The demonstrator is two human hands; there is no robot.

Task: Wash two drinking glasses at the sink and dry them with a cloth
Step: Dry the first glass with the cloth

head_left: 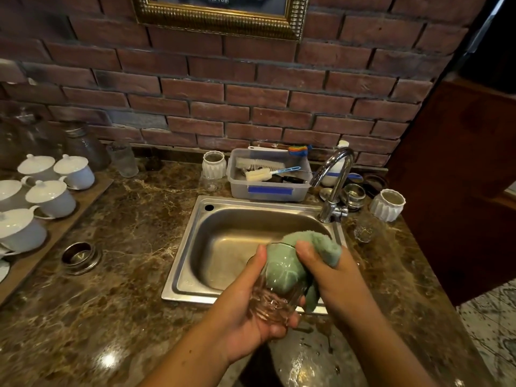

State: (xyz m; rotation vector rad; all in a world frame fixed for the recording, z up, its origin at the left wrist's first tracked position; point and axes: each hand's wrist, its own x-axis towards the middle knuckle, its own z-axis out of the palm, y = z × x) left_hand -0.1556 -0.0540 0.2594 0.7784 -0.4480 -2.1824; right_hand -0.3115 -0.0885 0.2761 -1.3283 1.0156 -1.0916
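Observation:
Over the front edge of the steel sink [195, 241], my left hand [251, 311] grips a clear drinking glass [276, 291] from below, its mouth tilted up and away. A green cloth [315, 244] is stuffed inside the glass and spills out over its rim. My right hand [324, 272] grips the cloth at the rim, thumb on top. A second small clear glass [364, 233] stands on the counter right of the sink. No water comes from the chrome tap [333, 185].
A plastic tub [268, 188] with brushes sits behind the sink. White ribbed cups [386, 205] [213, 164] stand on either side of it. Lidded white cups [50, 196] fill a wooden tray at left. A metal ring [81, 256] lies on the marble counter [134, 247].

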